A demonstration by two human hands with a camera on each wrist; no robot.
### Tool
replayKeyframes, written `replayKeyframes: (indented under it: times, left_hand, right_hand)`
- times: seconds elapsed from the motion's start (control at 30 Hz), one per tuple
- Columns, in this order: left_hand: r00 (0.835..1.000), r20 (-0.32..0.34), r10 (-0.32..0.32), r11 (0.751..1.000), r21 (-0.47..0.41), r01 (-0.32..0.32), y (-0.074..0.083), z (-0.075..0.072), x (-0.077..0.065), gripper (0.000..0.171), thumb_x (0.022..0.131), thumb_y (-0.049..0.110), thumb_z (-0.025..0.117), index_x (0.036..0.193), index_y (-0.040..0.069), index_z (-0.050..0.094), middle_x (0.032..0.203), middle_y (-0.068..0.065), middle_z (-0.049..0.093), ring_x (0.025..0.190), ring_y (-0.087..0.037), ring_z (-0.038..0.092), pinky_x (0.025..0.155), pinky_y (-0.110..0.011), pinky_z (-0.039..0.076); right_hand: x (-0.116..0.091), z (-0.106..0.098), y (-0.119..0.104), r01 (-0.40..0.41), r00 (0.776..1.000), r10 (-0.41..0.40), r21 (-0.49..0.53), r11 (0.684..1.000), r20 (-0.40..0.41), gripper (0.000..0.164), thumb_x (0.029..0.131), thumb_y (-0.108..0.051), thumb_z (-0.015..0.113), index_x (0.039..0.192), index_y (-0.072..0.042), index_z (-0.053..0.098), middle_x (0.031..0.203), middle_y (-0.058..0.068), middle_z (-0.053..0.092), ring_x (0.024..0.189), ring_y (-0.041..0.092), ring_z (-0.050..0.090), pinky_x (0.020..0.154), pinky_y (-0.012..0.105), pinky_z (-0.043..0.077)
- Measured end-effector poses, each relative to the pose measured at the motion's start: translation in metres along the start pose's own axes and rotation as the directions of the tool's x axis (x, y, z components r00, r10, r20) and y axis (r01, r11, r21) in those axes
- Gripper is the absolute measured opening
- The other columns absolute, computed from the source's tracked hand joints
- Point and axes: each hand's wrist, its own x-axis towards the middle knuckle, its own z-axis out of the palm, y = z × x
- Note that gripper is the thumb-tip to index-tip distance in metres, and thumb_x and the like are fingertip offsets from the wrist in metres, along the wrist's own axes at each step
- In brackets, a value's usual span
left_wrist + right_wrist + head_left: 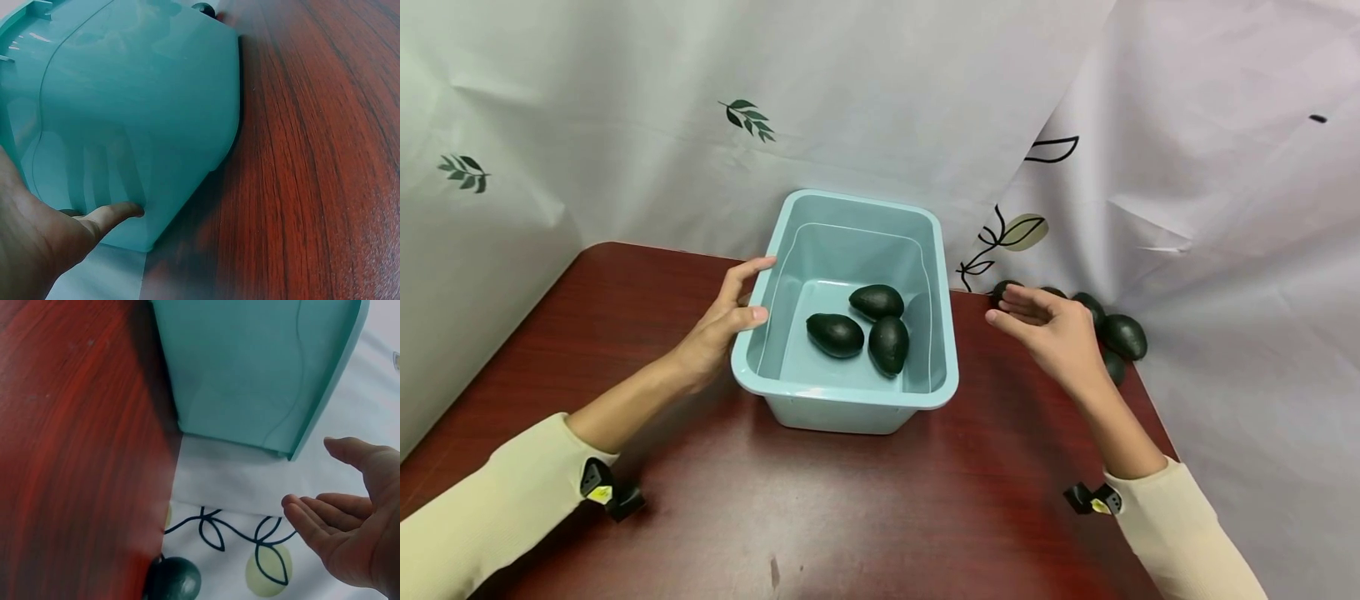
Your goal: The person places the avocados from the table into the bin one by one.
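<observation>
Left hand (pixel 709 333): fingers spread, touching bin's (pixel 842 393) left rim. Right hand (pixel 1056 337): fingers parted, holding nothing, gap to bin; avocados (pixel 1124 337) along desk's (pixel 850 508) right edge.

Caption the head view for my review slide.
Left hand touching a blue bin with three avocados inside, while the right hand, empty, hangs near more avocados on the table.

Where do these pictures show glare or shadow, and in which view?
Head view: pale glare on the near part of the table; left wrist view: dark streaks on the tub, shadow or reflection, I cannot tell; right wrist view: a faint highlight on the avocado, and shadow along the tub's foot.
</observation>
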Motion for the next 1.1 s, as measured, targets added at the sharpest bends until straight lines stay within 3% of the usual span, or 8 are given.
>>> replayKeyframes:
  times: [0.33, 0.9, 1.1]
  left_hand:
    - [1.000, -0.010, 0.002, 1.000, -0.005, -0.002, -0.001, 0.000, 0.000, 0.069, 0.102, 0.027, 0.049, 0.168, 0.042, 0.033, 0.157, -0.027, 0.040, 0.125, -0.028, 0.065, 0.094, -0.037, 0.062]
    - [1.000, -0.003, 0.002, 1.000, -0.005, -0.002, 0.000, 0.000, 0.000, 0.069, 0.103, 0.027, 0.050, 0.169, 0.042, 0.032, 0.155, -0.023, 0.041, 0.126, -0.029, 0.064, 0.094, -0.035, 0.062]
    - [1.000, 0.002, 0.002, 1.000, -0.012, -0.002, -0.001, 0.000, 0.000, 0.069, 0.103, 0.027, 0.050, 0.169, 0.041, 0.032, 0.154, -0.021, 0.042, 0.125, -0.030, 0.064, 0.093, -0.035, 0.063]
  right_hand:
    - [-0.007, -0.010, 0.014, -0.037, 0.999, 0.037, -0.033, 0.999, -0.001, 0.062, 0.098, -0.046, 0.089, 0.147, -0.011, 0.075, 0.137, 0.013, 0.081, 0.101, -0.016, 0.073, 0.088, 0.007, 0.057]
    - [-0.016, -0.020, 0.035, -0.064, 0.998, 0.063, -0.044, 0.997, -0.032, 0.061, 0.098, -0.043, 0.089, 0.149, -0.012, 0.074, 0.139, 0.016, 0.081, 0.099, -0.020, 0.072, 0.086, 0.005, 0.055]
    - [-0.020, -0.023, 0.038, -0.093, 0.995, 0.090, -0.064, 0.994, -0.038, 0.064, 0.098, -0.048, 0.088, 0.149, -0.012, 0.074, 0.140, 0.015, 0.080, 0.101, -0.020, 0.071, 0.086, 0.005, 0.056]
